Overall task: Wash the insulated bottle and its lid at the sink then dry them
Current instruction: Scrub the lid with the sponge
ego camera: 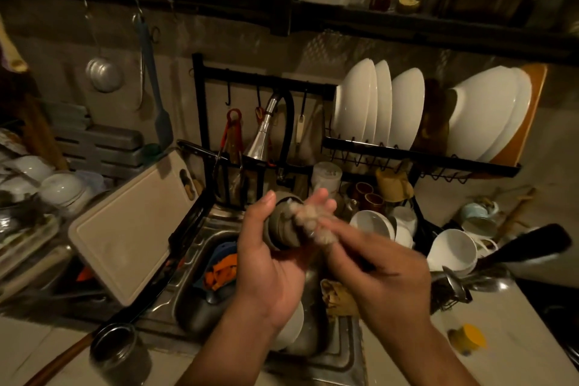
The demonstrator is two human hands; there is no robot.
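Two hands are seen at the centre of the frame above a steel sink [200,263]. At the far left, stacked bowls [61,189] are set on the counter [31,351], and a pale cutting board [131,229] is leaned over the sink's left edge. At lower left, a small metal pot [117,349] with a long handle is placed on the counter. Inside the basin, a blue strainer with orange scraps [221,266] is seen. A chrome faucet [263,131] is pointed down above the middle. The left hand [269,263] is closed around a round grey lid [282,226], which is held over the sink just below the faucet. A foamy, blurred scrubber [313,222] is pressed against the lid by the fingers of the right hand [385,266], which are curled onto it. The insulated bottle cannot be made out with certainty. To the right, white cups [454,249] are piled beside the sink, and white plates [379,106] are stood upright in a black rack [423,157] at upper right. A yellow object [468,337] is lying on the counter at lower right.
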